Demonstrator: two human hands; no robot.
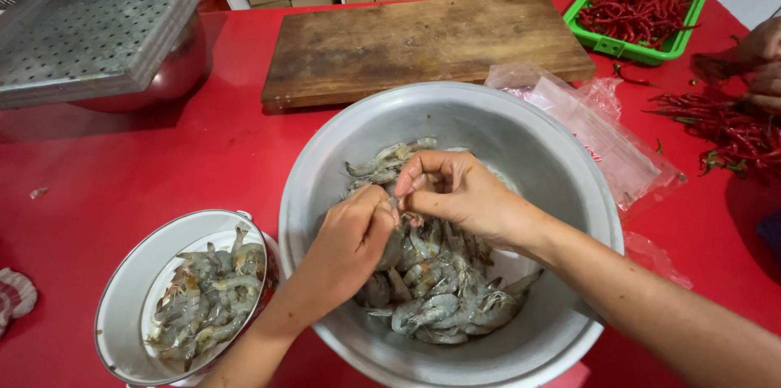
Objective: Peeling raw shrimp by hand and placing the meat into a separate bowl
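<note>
Shrimp (404, 211) pinched between both hands over big metal bowl (561, 152).
Left hand (351, 240) gripping body, right hand (460, 191) fingertips nipping head end; small pot (122, 290) alongside, close for finished ones.

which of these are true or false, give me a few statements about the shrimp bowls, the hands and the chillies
1. Both hands, left hand and right hand, work over the big bowl. True.
2. The small bowl is empty. False: it holds shrimp.
3. The cutting board has shrimp on it. False: it is bare.
4. The green basket holds red chillies. True.
5. The small bowl sits right of the big bowl. False: it sits on the left.
</note>
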